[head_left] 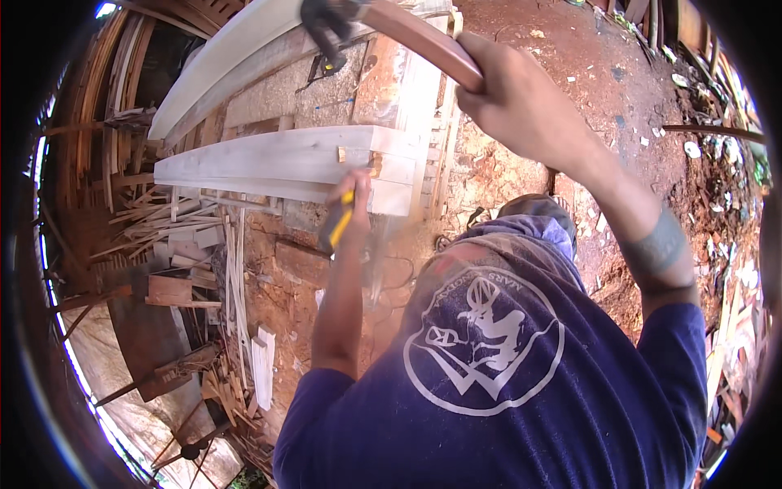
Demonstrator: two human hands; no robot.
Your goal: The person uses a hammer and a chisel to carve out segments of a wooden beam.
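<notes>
My right hand (521, 98) is raised at the upper right, wrapped round the wooden handle of a hammer (423, 39). Its dark head points left, above the pale boards. Lower down, my left hand (352, 189) is closed on a tool with a yellow and dark grey handle (338, 224); its working end is hidden, so I cannot tell its exact kind. The left fingers are at the near side of a pale timber beam (269, 160), close to its right end. Two small brownish cut patches (375, 163) show in the beam beside the fingers.
Another long pale board (224, 61) lies beyond the beam. Scrap sticks (236, 277) and offcuts (169, 290) are heaped at the left. Reddish ground (603, 65) strewn with chips stretches right, with debris along its edge. Loose dark fabric (538, 216) lies beyond my shirt.
</notes>
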